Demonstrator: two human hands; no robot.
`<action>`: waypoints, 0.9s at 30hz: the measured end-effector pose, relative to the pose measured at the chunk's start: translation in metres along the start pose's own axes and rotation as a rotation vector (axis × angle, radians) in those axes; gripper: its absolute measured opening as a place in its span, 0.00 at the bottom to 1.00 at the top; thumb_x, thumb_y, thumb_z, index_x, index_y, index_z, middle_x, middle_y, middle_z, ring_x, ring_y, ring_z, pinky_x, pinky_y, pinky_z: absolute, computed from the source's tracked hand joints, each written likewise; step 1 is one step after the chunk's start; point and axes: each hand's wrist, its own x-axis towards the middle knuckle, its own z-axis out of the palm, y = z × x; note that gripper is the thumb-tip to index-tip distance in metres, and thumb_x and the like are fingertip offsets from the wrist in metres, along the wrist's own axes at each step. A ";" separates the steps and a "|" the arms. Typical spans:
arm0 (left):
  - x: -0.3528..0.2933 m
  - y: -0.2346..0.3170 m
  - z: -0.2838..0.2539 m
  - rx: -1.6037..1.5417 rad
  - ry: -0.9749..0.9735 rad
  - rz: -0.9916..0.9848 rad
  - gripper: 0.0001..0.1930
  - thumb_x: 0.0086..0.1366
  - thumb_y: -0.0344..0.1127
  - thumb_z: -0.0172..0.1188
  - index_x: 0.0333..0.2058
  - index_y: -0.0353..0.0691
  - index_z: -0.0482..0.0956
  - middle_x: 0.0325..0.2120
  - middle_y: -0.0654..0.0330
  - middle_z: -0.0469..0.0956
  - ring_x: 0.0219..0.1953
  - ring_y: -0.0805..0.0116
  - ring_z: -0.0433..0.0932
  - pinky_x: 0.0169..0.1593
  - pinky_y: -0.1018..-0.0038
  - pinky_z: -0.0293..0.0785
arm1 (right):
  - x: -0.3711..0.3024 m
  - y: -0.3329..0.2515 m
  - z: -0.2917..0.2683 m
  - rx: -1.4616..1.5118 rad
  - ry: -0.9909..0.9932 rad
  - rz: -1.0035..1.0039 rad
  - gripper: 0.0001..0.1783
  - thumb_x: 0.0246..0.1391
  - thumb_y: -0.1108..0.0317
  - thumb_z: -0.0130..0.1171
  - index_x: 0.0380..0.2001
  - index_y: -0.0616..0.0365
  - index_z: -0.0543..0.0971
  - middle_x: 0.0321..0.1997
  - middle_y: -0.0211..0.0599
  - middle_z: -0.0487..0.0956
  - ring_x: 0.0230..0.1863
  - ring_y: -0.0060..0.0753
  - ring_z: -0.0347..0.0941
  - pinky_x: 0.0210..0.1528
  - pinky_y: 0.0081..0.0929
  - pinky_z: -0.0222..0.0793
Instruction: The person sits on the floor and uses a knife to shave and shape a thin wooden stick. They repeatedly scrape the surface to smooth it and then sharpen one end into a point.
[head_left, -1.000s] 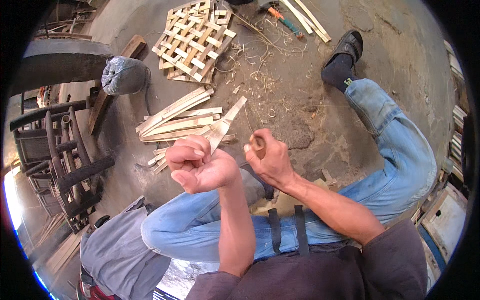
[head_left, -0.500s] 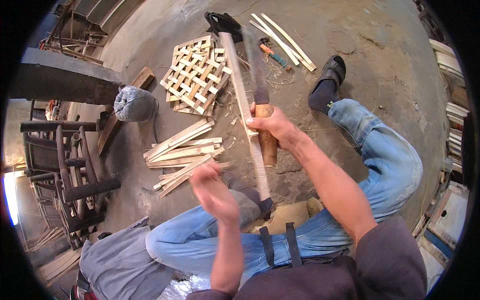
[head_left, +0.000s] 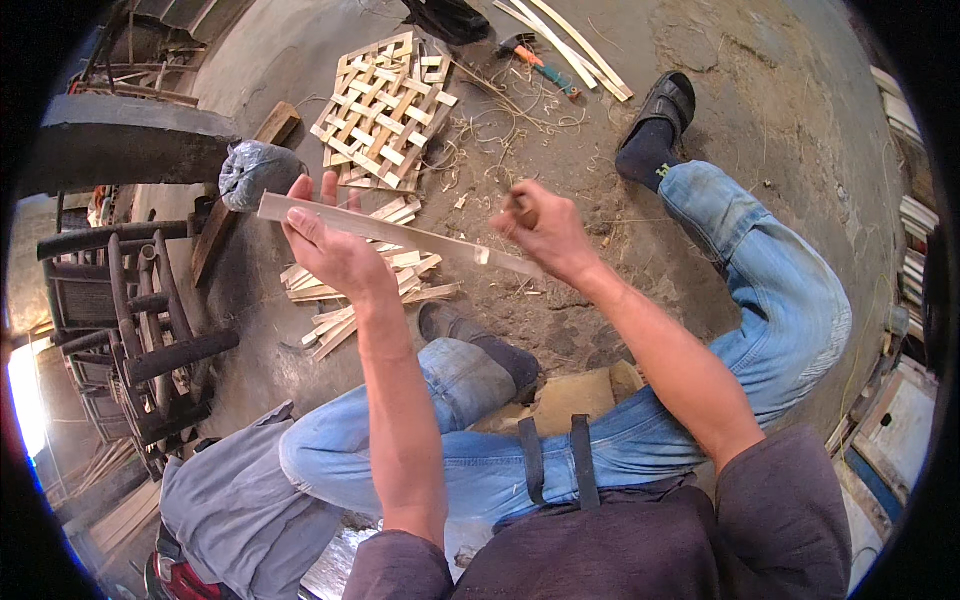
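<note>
Left of and below the woven lattice panel of pale, flat wooden strips (head_left: 385, 112) sits a round bundle wrapped in grey plastic (head_left: 256, 175); a careless swing of the long, flat, pale wooden slat (head_left: 400, 236) could knock it. The slat slants below the panel, above a loose pile of split pale lengths (head_left: 428, 294). Gripped towards one end only, it could tilt or twist under pressure at the other. The left hand (head_left: 340, 255) is clamped on it, thumb in front, fingers extended behind, forearm nearly upright in view. Below and right of the panel, the right hand (head_left: 548, 235) curls around a blurred brown object (head_left: 520, 204), its forearm slanting up leftward. The hands are apart; I cannot tell whether the right one meets the slat.
</note>
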 end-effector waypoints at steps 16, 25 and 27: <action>-0.027 -0.021 -0.006 -0.226 -0.150 0.161 0.12 0.70 0.43 0.47 0.31 0.43 0.66 0.23 0.66 0.60 0.24 0.79 0.59 0.29 0.78 0.61 | -0.066 0.025 0.001 -0.180 -0.045 0.287 0.28 0.45 0.57 0.66 0.44 0.66 0.72 0.36 0.61 0.80 0.41 0.62 0.78 0.43 0.48 0.73; -0.037 -0.024 0.000 -0.105 -0.071 0.301 0.19 0.71 0.47 0.42 0.22 0.45 0.58 0.17 0.68 0.53 0.17 0.81 0.49 0.19 0.80 0.44 | -0.066 0.034 0.059 -0.254 -0.370 0.118 0.25 0.49 0.61 0.60 0.46 0.64 0.68 0.32 0.66 0.78 0.40 0.70 0.75 0.43 0.56 0.70; -0.037 -0.023 0.003 -0.082 0.002 0.278 0.19 0.70 0.46 0.42 0.21 0.45 0.58 0.17 0.67 0.54 0.17 0.80 0.49 0.18 0.80 0.43 | -0.055 0.037 0.064 -0.260 -0.397 0.196 0.25 0.50 0.60 0.60 0.46 0.65 0.67 0.33 0.66 0.78 0.40 0.70 0.75 0.44 0.55 0.70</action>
